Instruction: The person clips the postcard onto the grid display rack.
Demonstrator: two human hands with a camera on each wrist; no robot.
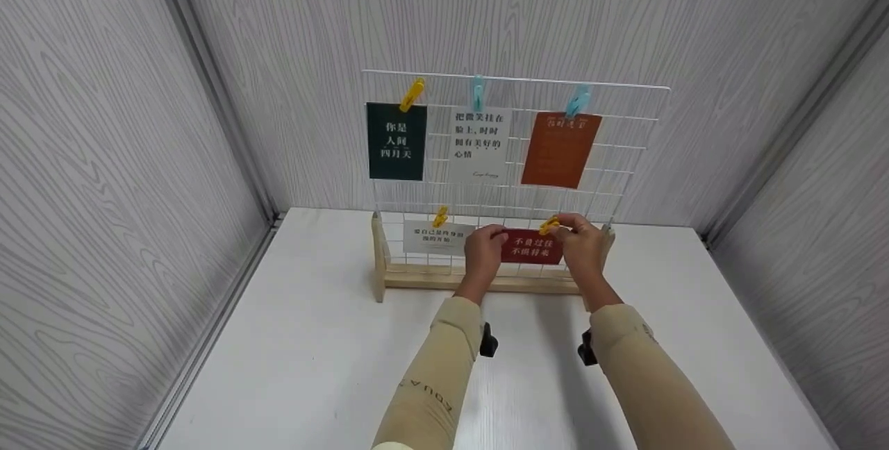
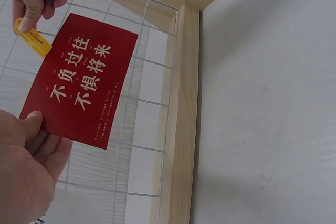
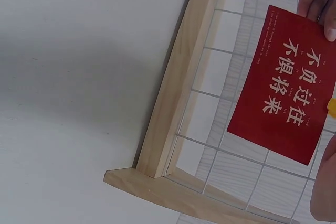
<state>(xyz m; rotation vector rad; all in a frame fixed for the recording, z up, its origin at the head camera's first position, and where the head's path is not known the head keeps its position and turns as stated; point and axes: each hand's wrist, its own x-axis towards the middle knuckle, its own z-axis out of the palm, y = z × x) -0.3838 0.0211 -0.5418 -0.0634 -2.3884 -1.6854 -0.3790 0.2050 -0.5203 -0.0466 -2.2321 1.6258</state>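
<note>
A red card (image 1: 532, 247) with white lettering stands against the lower right of a white wire grid rack (image 1: 628, 146). My left hand (image 1: 484, 253) pinches the card's left edge between thumb and fingers, as the left wrist view shows with the card (image 2: 84, 80). At the card's top edge, my right hand (image 1: 582, 245) pinches a yellow clothespin (image 1: 549, 226), whose tip meets the card in the left wrist view. In the right wrist view the clothespin (image 3: 332, 107) is mostly cut off by the frame edge.
Along the upper grid hang a dark green card (image 1: 396, 142), a white card (image 1: 479, 146) and an orange card (image 1: 561, 150), held by yellow and blue clothespins. Left of the red card hangs another white card (image 1: 434, 238). The rack's wooden base (image 1: 486, 283) rests on a white table (image 1: 312, 339).
</note>
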